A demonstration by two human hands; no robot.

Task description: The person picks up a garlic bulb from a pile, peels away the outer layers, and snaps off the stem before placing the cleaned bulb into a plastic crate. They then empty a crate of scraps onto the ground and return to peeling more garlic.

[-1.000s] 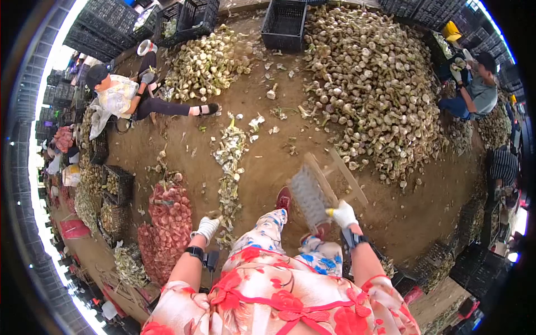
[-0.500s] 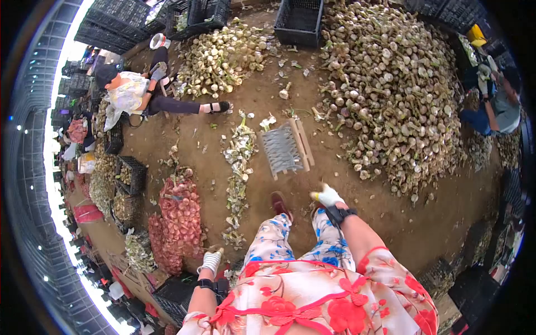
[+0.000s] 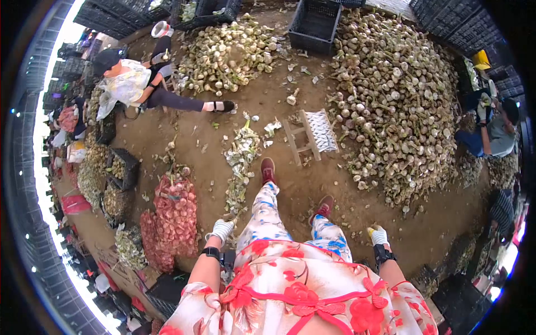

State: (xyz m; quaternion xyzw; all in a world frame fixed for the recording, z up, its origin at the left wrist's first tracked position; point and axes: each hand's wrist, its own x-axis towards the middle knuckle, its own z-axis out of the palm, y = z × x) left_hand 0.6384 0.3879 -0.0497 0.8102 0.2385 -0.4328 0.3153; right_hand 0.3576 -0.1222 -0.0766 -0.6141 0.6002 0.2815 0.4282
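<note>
My left hand point(image 3: 221, 229), in a white glove with brownish fingertips, hangs beside my left thigh with nothing visible in it. My right hand point(image 3: 378, 234), in a similar glove with yellowish fingertips, is held out to the right of my leg, its fingers a little apart and empty. Ahead of my feet a small wooden stool point(image 3: 322, 131) with a woven grey-white seat lies tipped, its legs pointing left. Neither hand touches it. A strip of garlic peelings and cut stalks point(image 3: 241, 156) runs along the ground left of my front shoe point(image 3: 268, 170).
A large garlic heap point(image 3: 396, 100) lies right, a smaller garlic pile point(image 3: 229, 53) at upper left. A black crate point(image 3: 314, 25) stands between them. Red mesh sacks of garlic point(image 3: 176, 215) lie left. One seated person point(image 3: 125, 84) is at left, another person point(image 3: 497, 128) far right.
The stool has shifted right and turned, so its legs now show. My right hand has drawn back and outward; my left hand has swung forward. My left foot has stepped forward.
</note>
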